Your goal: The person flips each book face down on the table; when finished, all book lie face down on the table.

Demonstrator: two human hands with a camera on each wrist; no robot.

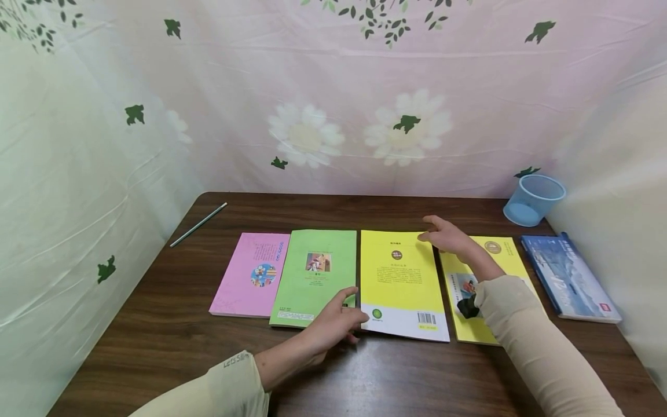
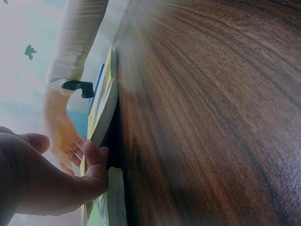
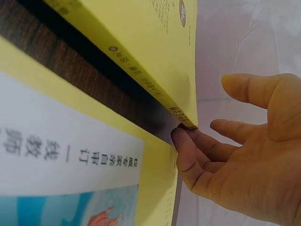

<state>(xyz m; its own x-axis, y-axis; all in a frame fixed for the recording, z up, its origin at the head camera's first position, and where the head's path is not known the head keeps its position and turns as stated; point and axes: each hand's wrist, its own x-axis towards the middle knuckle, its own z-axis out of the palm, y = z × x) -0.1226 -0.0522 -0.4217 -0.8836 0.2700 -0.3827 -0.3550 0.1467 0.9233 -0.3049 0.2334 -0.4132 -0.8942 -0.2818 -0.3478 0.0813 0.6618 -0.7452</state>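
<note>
grip pretty wide on both hands, left hand (image 1: 333, 321) touching the near left corner of a yellow-and-white paperback book (image 1: 403, 289), right hand (image 1: 449, 237) touching its far right corner, book's between a lime-green paperback (image 1: 307, 295) and another yellow paperback (image 1: 466, 278), brown wood-grain worktop (image 1: 396, 376)

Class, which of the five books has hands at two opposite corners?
The yellow book beside the green book: only it has the left hand at its near left corner, the right hand at its far right corner.
</note>
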